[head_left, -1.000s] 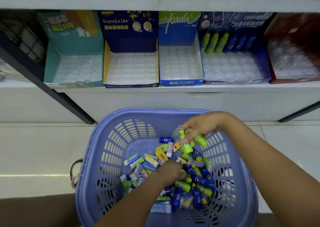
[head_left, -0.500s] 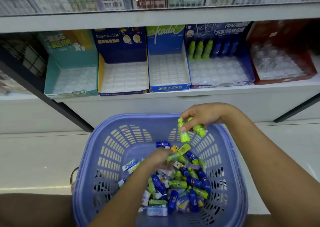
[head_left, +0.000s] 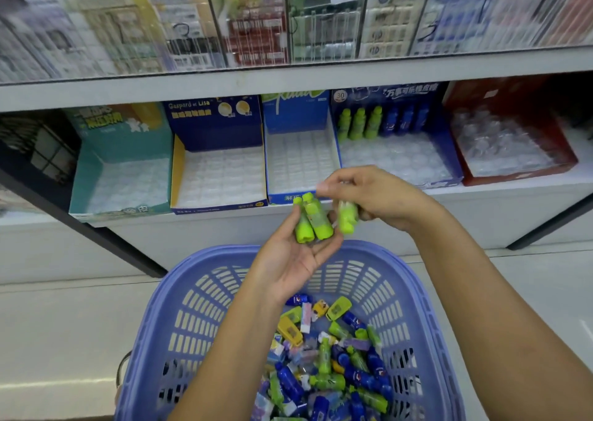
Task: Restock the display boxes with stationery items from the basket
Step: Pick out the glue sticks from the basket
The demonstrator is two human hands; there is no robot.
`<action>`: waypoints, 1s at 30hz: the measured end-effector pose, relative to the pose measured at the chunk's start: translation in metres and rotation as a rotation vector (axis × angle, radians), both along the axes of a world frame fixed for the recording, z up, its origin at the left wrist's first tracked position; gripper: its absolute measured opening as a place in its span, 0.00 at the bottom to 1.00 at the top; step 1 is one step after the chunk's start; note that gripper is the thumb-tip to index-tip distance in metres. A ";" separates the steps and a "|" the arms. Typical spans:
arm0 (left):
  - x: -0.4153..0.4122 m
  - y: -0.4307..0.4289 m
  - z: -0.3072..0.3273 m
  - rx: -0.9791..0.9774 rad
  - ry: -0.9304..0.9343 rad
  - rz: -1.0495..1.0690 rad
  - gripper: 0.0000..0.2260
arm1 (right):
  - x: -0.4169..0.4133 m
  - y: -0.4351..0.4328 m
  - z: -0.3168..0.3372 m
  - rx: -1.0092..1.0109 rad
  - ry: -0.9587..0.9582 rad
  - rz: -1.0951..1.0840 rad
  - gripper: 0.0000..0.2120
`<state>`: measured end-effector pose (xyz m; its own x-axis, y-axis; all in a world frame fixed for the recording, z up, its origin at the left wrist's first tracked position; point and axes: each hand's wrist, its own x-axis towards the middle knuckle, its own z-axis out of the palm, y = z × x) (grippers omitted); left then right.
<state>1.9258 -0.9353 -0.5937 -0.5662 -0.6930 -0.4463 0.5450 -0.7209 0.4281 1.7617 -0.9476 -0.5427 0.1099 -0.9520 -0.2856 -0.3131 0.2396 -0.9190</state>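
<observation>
Both hands have come up out of the basket since the earlier frame, and our view has tilted upward, so more shelving shows. Our left hand point(head_left: 296, 253) now lies palm-up above the basket's far rim, fingers loosely curled under two green bottle-shaped erasers point(head_left: 310, 220) that rest side by side on the fingers. Our right hand point(head_left: 377, 197) sits just beside it, to the right and a little higher, closed around a third green eraser point(head_left: 347, 216); its thumb and forefinger are pinched together above the pair. Motion blur softens the fingertips, so we cannot tell whether they touch the pair.

Below, the lavender slotted basket point(head_left: 199, 295) holds a loose heap of small items point(head_left: 330, 369): blue and green bottle shapes, yellow pieces, white and purple wrapped blocks. Most lie toward the near right side.

Beyond the hands, on the lower white shelf point(head_left: 500, 192), five display boxes stand in a row. From left: a teal box point(head_left: 96, 170), a navy-and-yellow box point(head_left: 213, 125) marked "Gaspard et Lisa", a bright blue box point(head_left: 296, 112), a dark blue box point(head_left: 449, 150), and a red box point(head_left: 564, 160). Each shows a clear moulded tray with bare pockets. The dark blue box has a back row filled: three green bottles point(head_left: 357, 125) at left, three blue bottles point(head_left: 407, 120) at right, all upright. The hands hover in front of the bright blue box's front edge.

Above, the upper shelf point(head_left: 288, 80) carries hanging packets, too blurred to read.
</observation>
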 end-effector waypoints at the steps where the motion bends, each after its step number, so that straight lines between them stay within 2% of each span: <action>1: 0.002 -0.002 0.002 0.014 0.004 0.025 0.15 | -0.005 -0.003 0.000 0.007 -0.157 -0.092 0.11; 5: 0.014 -0.010 0.005 0.019 -0.001 0.093 0.15 | -0.033 -0.024 0.000 0.049 -0.939 -0.476 0.08; 8: 0.018 -0.015 0.006 0.015 -0.003 0.113 0.16 | -0.049 -0.041 -0.001 0.060 -1.260 -0.610 0.08; 11: 0.021 -0.017 0.006 0.018 -0.007 0.118 0.16 | -0.058 -0.060 -0.002 0.024 -1.302 -0.695 0.06; 13: 0.022 -0.018 0.005 0.011 -0.013 0.111 0.16 | -0.062 -0.072 -0.004 0.051 -1.314 -0.726 0.09; 15: 0.023 -0.019 0.005 0.004 -0.018 0.107 0.17 | -0.064 -0.080 -0.006 0.079 -1.391 -0.738 0.11; 18: 0.025 -0.022 0.006 -0.007 -0.017 0.110 0.17 | -0.061 -0.084 -0.009 0.047 -1.435 -0.729 0.09; 20: 0.026 -0.023 0.006 -0.013 -0.019 0.106 0.18 | -0.059 -0.087 -0.014 0.013 -1.341 -0.696 0.07; 21: 0.026 -0.024 0.007 -0.015 -0.021 0.102 0.19 | -0.058 -0.090 -0.018 -0.023 -1.199 -0.685 0.06; 24: 0.025 -0.024 0.006 -0.009 -0.021 0.097 0.19 | -0.052 -0.098 -0.029 -0.204 -0.540 -0.670 0.05; 26: 0.025 -0.024 0.006 -0.004 -0.028 0.093 0.20 | -0.051 -0.102 -0.036 -0.351 -0.181 -0.659 0.11; 30: 0.025 -0.023 0.005 -0.003 -0.050 0.093 0.19 | -0.048 -0.110 -0.044 -0.499 0.206 -0.571 0.13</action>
